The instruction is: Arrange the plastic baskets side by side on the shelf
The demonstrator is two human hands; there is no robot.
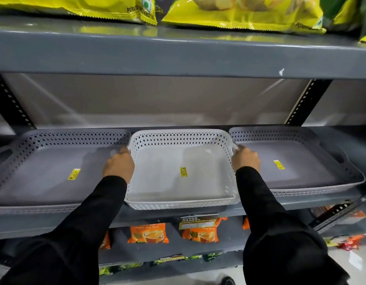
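Three shallow perforated plastic baskets lie in a row on the grey metal shelf (198, 214). The white basket (178, 182) is in the middle, with a grey basket (44, 171) to its left and another grey basket (301, 161) to its right. Each carries a yellow price sticker inside. My left hand (118, 164) grips the white basket's left rim handle. My right hand (246, 159) grips its right rim handle. The white basket's front edge juts slightly past the shelf's front.
Yellow potato wafer bags (239, 13) lie on the shelf above. Orange packets (148, 233) and a supermarket price tag (196, 222) sit on the shelf below. Perforated black uprights (305, 101) stand at the back corners.
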